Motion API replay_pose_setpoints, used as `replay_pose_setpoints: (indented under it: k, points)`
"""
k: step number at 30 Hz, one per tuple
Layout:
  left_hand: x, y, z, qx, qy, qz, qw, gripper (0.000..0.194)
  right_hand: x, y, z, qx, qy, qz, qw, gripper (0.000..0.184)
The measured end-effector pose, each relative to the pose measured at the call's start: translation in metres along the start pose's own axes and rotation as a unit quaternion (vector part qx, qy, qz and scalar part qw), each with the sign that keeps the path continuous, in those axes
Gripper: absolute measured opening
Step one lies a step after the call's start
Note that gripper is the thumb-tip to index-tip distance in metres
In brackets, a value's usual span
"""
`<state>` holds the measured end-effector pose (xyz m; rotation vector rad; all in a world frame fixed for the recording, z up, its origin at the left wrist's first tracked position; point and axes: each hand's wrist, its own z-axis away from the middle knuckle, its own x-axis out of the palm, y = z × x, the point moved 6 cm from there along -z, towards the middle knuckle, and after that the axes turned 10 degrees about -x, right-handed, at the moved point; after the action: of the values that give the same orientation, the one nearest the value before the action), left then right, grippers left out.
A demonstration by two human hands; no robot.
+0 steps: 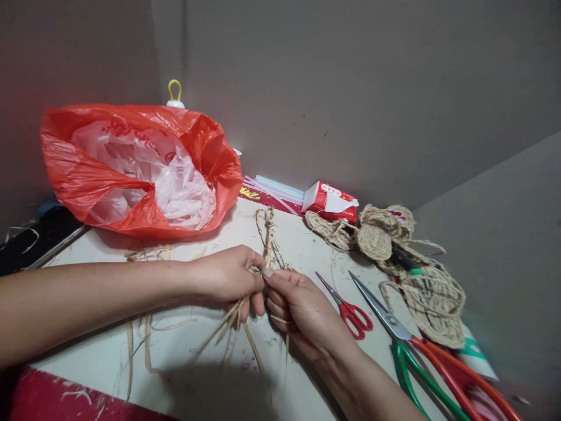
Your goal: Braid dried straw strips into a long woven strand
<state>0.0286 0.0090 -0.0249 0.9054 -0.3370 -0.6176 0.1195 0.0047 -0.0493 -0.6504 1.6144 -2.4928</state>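
Note:
My left hand [232,278] is closed on a bundle of dry straw strands [234,316], whose loose ends fan out below the fingers. Right against it, my right hand [298,301] pinches the strands with thumb and forefinger, and a strand also passes through its curled fingers. A braided straw cord [269,231] runs up from the meeting point of both hands and lies looped on the white table [193,356]. The exact spot where the fingertips meet the straw is partly hidden.
Small red-handled scissors [350,313] and large shears [397,327] lie to the right, beside woven straw pieces [432,292]. A red tissue pack [331,202] rests at the back. A red plastic bag [105,210] stands back left. Loose straw strips [148,345] lie at front left.

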Motion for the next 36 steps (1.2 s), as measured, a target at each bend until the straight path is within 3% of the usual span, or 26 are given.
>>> replay_pose_setpoints:
  k: [6,8,12,14,18,25,30,33,36]
  points:
    - [0.004,-0.009,0.0,0.055,0.107,-0.064,0.991,0.008,0.004,0.003,0.004,-0.019,0.007,0.011,1.0,0.039]
    - [0.003,-0.006,0.002,0.063,0.113,-0.095,0.987,0.008,0.003,0.002,0.004,-0.025,0.014,0.01,1.0,0.038]
    - [-0.003,0.0,0.005,-0.006,0.026,-0.114,0.993,0.005,0.001,-0.001,0.002,-0.022,0.004,-0.013,1.0,0.038]
    - [-0.009,0.002,0.005,-0.033,-0.018,-0.087,0.995,0.012,0.0,-0.003,0.001,-0.02,-0.016,-0.013,1.0,0.038]
    - [-0.018,0.003,0.0,-0.031,-0.077,-0.047,0.995,0.021,-0.003,-0.006,0.0,0.001,-0.064,-0.004,0.998,0.029]
    - [-0.033,0.005,0.0,-0.04,-0.073,-0.091,0.992,0.024,-0.014,-0.007,-0.005,0.039,-0.124,-0.021,0.991,0.022]
    - [-0.061,0.032,0.025,-0.016,-0.002,-0.169,0.985,0.025,-0.013,-0.008,-0.005,0.044,-0.141,-0.043,0.988,0.023]
    - [-0.082,0.06,0.053,0.004,0.112,-0.241,0.964,0.025,-0.01,-0.01,-0.005,0.049,-0.147,-0.052,0.987,0.025]
    - [-0.098,0.089,0.082,0.009,0.245,-0.296,0.923,0.021,-0.008,-0.01,-0.004,0.054,-0.15,-0.053,0.986,0.027]
